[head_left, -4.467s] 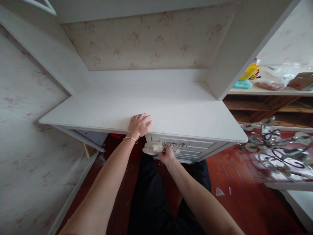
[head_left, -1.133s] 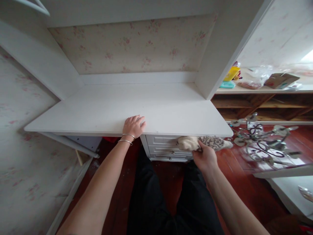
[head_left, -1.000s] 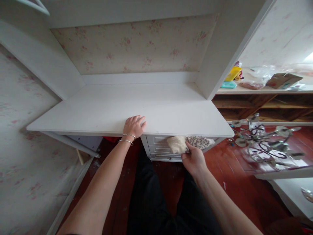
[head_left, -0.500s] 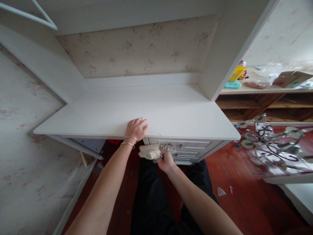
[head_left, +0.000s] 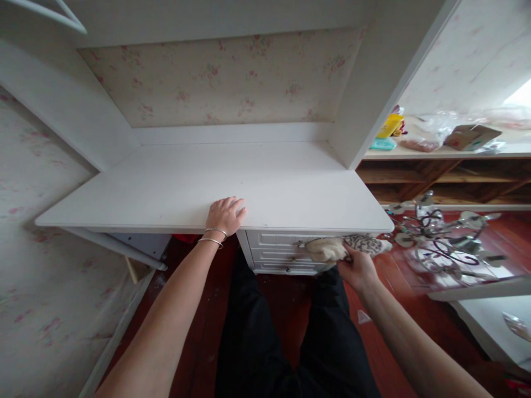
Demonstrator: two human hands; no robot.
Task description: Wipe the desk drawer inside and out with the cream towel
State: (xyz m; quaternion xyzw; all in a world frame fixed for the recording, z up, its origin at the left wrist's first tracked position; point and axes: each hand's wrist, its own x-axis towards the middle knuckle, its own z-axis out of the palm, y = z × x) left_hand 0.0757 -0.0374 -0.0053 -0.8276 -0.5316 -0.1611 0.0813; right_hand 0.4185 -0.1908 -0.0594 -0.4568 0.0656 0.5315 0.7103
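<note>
My left hand (head_left: 226, 214) rests palm down on the front edge of a white desk (head_left: 282, 179), its fingers laid over the top and two bangles on the wrist. Bunched in my right hand (head_left: 359, 271) is a cream cloth (head_left: 327, 250) with a grey patterned part. The cloth is at the right end of the desk's drawer fronts (head_left: 271, 240), just below the desktop edge. It covers part of the upper right drawer area, and I cannot tell how firmly it presses there. Small drawer knobs (head_left: 301, 244) show to its left.
A chandelier (head_left: 440, 232) lies on the red wood floor (head_left: 398, 342) at right. Behind it, a low wooden shelf (head_left: 415, 157) bears a cardboard box (head_left: 472, 136), plastic bags and a yellow item (head_left: 390, 126). White furniture (head_left: 489, 326) stands at lower right; floral wallpaper (head_left: 37, 265) borders the left.
My right hand has swept the cloth from the left side of the drawer fronts to their right end. My left hand stays on the desk edge. The view has shifted slightly right.
</note>
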